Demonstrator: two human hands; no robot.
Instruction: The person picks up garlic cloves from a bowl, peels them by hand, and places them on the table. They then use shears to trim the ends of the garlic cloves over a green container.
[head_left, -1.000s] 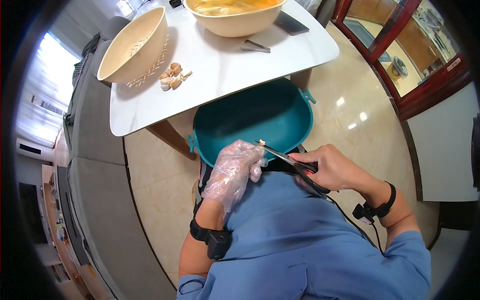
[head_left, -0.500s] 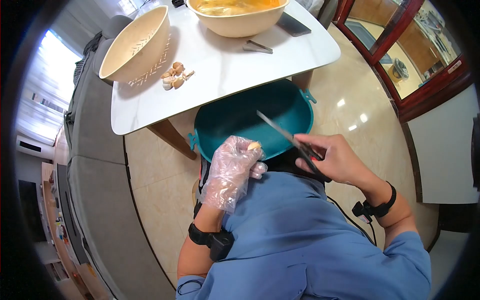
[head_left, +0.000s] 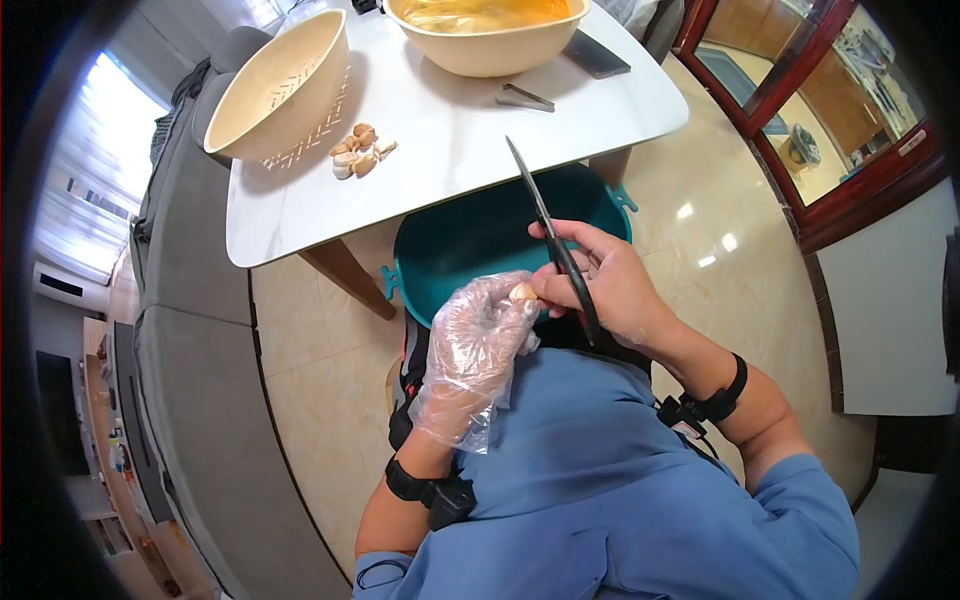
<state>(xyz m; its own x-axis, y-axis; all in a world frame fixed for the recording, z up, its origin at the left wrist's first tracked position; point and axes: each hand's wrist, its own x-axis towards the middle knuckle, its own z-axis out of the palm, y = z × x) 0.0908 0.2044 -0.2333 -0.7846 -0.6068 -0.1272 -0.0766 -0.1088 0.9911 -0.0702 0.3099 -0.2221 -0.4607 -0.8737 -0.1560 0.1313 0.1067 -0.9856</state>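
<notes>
My left hand (head_left: 474, 335), in a clear plastic glove, is closed with a garlic clove (head_left: 522, 292) pinched at its fingertips. My bare right hand (head_left: 612, 285) holds black-handled scissors (head_left: 556, 245), their blades pointing up and away toward the table edge. The right thumb and fingertips meet the clove, so both hands touch it. Beneath the hands sits a teal tub (head_left: 455, 250), partly under the table. Several garlic cloves (head_left: 360, 152) lie in a small pile on the white table (head_left: 450, 150).
A cream colander (head_left: 283, 92) stands at the table's left. Farther back are a cream bowl (head_left: 487, 58) with something yellow-orange inside, tweezers (head_left: 525, 98) and a dark flat object (head_left: 598, 55). A grey sofa (head_left: 200, 400) runs along the left; a table leg (head_left: 350, 277) is beside the tub.
My right hand has moved left to the clove, and its fingers now touch it. The scissors have swung upright, blades pointing away. My left hand has shifted slightly right.
</notes>
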